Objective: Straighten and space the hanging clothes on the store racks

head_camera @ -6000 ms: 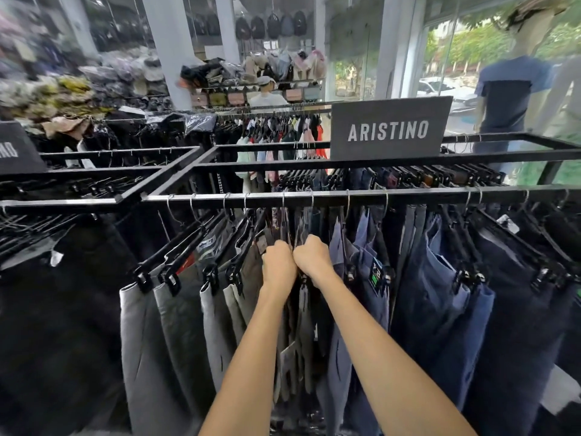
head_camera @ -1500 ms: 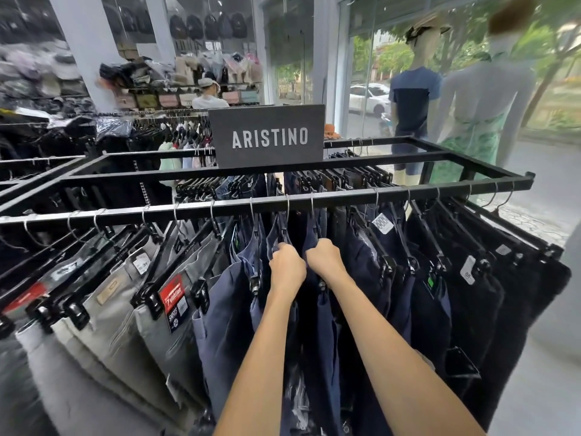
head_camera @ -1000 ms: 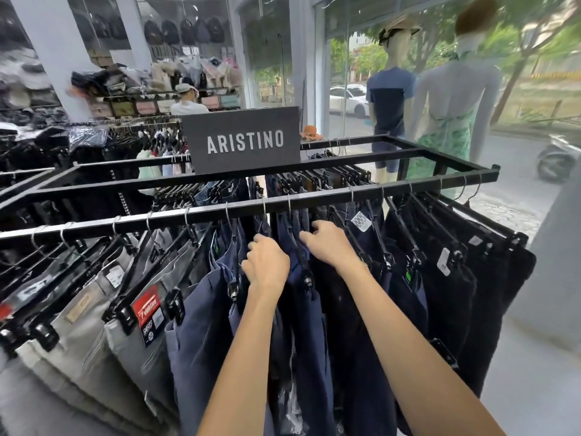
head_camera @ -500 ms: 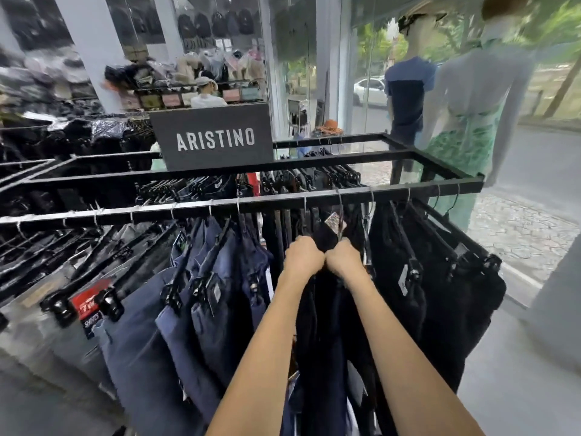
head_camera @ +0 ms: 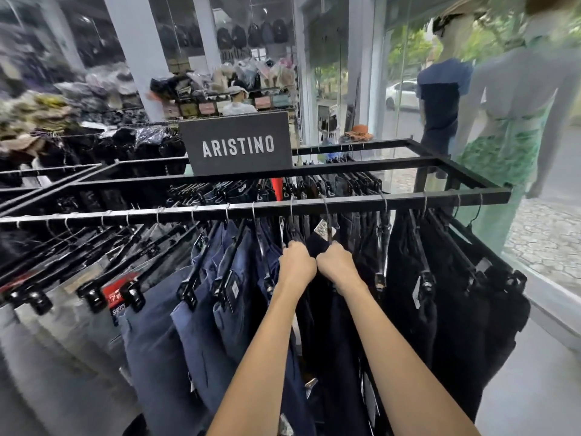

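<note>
Along the left edge of the frame, pale grey cotton trousers (head_camera: 63, 325) hang slanted on black plastic clip hangers (head_camera: 94, 298), one of them carrying a red paper label (head_camera: 118, 295). They hang from a long black metal rail (head_camera: 141, 215) that crosses the middle of the frame. Right of them comes a run of navy blue trousers (head_camera: 195, 335), fanned out with gaps between the clips. Above and behind the rail, at centre, stands a dark rectangular sign with white letters reading ARISTINO (head_camera: 237, 146).

Just right of centre the two bare forearms reach up from the bottom edge, fists almost touching. The left hand (head_camera: 297, 262) is curled tight round the neck of a metal-hooked hanger (head_camera: 292, 215), just beneath the rail. The right hand (head_camera: 336, 265) grips a second metal-hooked hanger (head_camera: 327, 225) in the same way. Near-black trousers (head_camera: 333, 357) hang straight down below both fists, with a white tag (head_camera: 320, 229) showing between the hooks.

Further right, black trousers (head_camera: 456, 309) fill the end of the rail, more widely spaced. At the upper right, behind glass, stand a mannequin in a navy T-shirt (head_camera: 440, 99) and one in a green patterned dress (head_camera: 503, 152).
</note>
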